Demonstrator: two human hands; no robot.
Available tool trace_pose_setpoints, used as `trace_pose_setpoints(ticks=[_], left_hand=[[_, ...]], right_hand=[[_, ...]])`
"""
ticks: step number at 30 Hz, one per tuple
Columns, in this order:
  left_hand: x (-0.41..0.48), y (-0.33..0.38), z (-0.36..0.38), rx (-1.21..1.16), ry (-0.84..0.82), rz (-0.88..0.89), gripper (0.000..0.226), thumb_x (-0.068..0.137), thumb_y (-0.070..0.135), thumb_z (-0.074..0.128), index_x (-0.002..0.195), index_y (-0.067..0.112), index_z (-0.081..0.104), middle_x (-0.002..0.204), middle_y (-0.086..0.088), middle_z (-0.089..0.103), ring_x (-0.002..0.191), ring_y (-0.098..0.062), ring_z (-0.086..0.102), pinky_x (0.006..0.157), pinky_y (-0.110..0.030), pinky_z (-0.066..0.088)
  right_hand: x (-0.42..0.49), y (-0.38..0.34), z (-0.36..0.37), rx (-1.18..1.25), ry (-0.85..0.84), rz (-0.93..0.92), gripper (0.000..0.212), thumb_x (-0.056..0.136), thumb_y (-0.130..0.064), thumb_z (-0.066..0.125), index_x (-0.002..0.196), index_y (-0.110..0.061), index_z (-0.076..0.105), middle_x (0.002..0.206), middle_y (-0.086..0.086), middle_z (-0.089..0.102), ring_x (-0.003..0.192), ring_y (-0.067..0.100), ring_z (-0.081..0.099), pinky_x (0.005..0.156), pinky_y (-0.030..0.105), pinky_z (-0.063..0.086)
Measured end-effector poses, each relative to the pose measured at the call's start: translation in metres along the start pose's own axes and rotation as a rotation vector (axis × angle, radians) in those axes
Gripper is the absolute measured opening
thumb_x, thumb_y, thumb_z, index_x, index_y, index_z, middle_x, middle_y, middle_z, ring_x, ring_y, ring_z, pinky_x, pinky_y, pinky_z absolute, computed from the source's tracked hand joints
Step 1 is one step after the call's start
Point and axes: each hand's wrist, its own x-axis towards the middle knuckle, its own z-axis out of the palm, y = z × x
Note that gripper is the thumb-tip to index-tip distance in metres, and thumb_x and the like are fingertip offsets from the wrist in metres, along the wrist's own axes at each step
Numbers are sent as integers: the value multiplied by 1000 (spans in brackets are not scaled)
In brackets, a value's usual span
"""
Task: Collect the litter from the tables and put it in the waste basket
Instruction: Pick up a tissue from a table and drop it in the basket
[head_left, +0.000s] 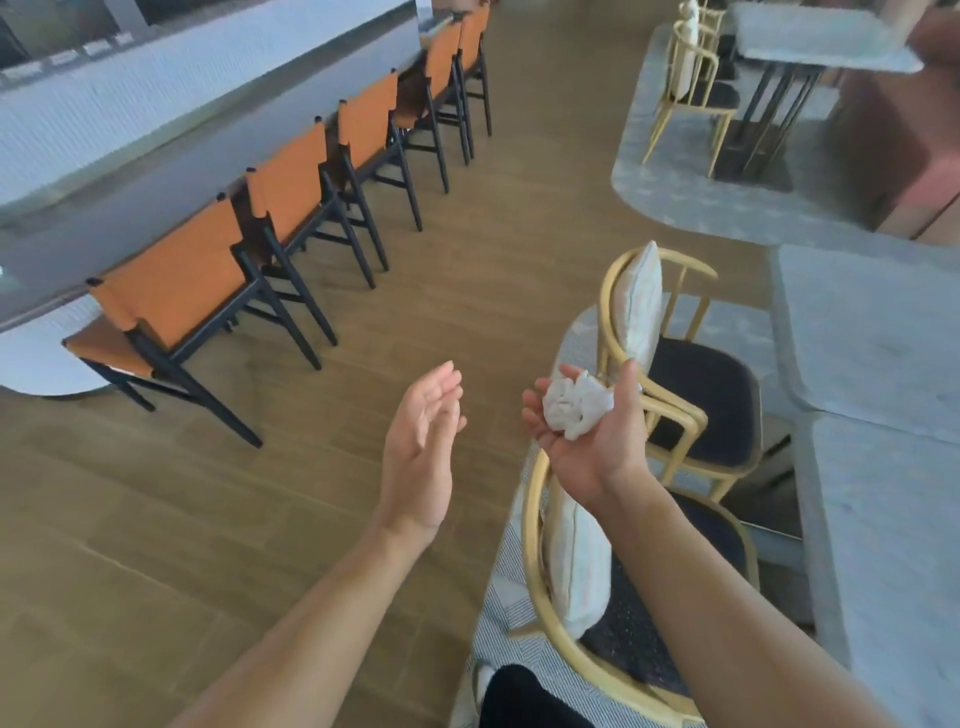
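A crumpled white paper napkin (576, 405) lies in the cupped palm of my right hand (597, 441), fingers curled loosely around it. My left hand (421, 447) is held out beside it, about a hand's width to the left, palm turned inward, fingers straight and apart, holding nothing. Both hands hover over the wooden floor near a pale marble table (883, 467) on the right. No waste basket is in view.
Two gold-framed chairs with dark seats (696, 395), (623, 644) stand just under and right of my right hand. A row of orange-backed chairs (291, 192) lines a long dark counter (104, 228) on the left. Another marble table (815, 36) stands far right. Wooden floor (493, 234) runs between.
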Motion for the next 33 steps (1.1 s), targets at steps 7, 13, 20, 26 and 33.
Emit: trace_pose_setpoints(ticks=[7, 13, 20, 26, 33], left_hand=[[98, -16, -32, 35, -16, 17, 35, 104, 44, 51, 139, 41, 56, 144, 12, 62, 135, -2, 58, 109, -32, 54], [224, -30, -45, 67, -27, 20, 32, 104, 44, 51, 135, 47, 56, 140, 19, 63, 134, -1, 59, 106, -28, 55], [361, -33, -47, 73, -25, 21, 32, 103, 49, 51, 135, 49, 55, 144, 16, 62, 135, -2, 58, 107, -29, 54], [462, -47, -38, 56, -44, 34, 35, 101, 53, 51, 135, 48, 56, 143, 15, 63, 135, -4, 59, 106, -32, 55], [596, -80, -20, 5, -115, 40, 33, 105, 45, 49, 137, 42, 56, 143, 14, 62, 134, -3, 59, 106, -29, 56]], right_hand=[[90, 12, 61, 2, -2, -12, 38, 108, -40, 45, 111, -8, 66, 97, 15, 70, 92, 33, 71, 82, 41, 58], [199, 2, 118, 25, -18, -23, 30, 107, -28, 45, 112, -6, 65, 97, 16, 73, 93, 34, 76, 83, 42, 61], [307, -27, 186, 13, -17, -22, 26, 106, -24, 48, 113, -6, 65, 101, 17, 70, 94, 32, 72, 88, 42, 61], [382, -58, 223, 24, 0, -49, 24, 105, -23, 49, 111, -7, 66, 97, 15, 70, 99, 35, 67, 92, 44, 58], [493, -94, 258, 11, 37, -117, 25, 105, -25, 49, 112, -9, 66, 98, 14, 70, 99, 34, 68, 91, 45, 59]])
